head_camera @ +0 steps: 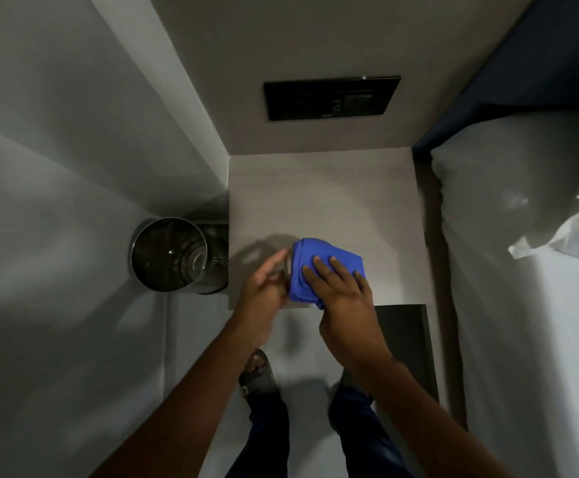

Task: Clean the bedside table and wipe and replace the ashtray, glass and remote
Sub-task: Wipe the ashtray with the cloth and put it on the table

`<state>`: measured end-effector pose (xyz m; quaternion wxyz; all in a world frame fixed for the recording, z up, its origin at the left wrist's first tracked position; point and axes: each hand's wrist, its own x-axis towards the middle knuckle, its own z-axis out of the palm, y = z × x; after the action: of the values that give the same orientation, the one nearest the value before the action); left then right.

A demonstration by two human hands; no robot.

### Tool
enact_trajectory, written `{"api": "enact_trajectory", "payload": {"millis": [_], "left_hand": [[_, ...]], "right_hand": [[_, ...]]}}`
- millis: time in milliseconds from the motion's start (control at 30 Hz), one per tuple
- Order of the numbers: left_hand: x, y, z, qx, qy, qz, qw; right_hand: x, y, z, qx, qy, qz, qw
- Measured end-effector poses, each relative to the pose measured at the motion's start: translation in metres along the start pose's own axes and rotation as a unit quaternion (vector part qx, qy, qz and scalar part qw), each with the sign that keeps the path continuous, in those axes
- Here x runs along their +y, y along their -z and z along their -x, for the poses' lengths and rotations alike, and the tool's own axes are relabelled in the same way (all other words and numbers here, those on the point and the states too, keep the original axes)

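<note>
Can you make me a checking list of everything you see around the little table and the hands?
Surface: bedside table, pale top, mostly bare.
Job's things: blue cloth near the front edge; ashtray and remote not seen; something between the hands, too blurred to tell.
Clutter: nothing seen.
Grippers: right hand lies on the cloth; left hand beside it, fingers open.
Cables: nothing seen.
Surroundings: metal bin on the floor left of the table; black wall panel above; bed on the right.

My right grip [341,298] pressed the blue cloth [326,270] on the table [332,198]; my left grip [263,288] touched its edge.
</note>
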<state>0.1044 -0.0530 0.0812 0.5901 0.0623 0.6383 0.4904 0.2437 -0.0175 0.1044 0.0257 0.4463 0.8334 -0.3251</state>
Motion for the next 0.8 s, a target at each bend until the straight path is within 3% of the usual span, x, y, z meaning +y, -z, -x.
{"api": "enact_trajectory", "payload": {"millis": [200, 333, 467, 700, 800], "left_hand": [[0.009, 0.059, -0.076, 0.107, -0.001, -0.033, 0.994], [0.03, 0.066, -0.136, 0.145, -0.027, -0.016, 0.989], [0.044, 0.061, -0.19, 0.138, -0.053, -0.02, 0.989], [0.045, 0.062, -0.222, 0.144, -0.059, -0.192, 0.969], [0.044, 0.071, -0.222, 0.09, -0.028, -0.27, 0.958]], "right_hand": [[0.016, -0.005, -0.01, 0.113, -0.052, -0.158, 0.98], [0.017, -0.002, -0.017, 0.121, -0.074, -0.186, 0.972], [0.022, -0.011, -0.017, 0.104, -0.093, -0.204, 0.969], [0.035, -0.015, 0.004, 0.095, -0.141, -0.228, 0.959], [0.044, -0.012, 0.01, 0.097, -0.153, -0.23, 0.956]]}}
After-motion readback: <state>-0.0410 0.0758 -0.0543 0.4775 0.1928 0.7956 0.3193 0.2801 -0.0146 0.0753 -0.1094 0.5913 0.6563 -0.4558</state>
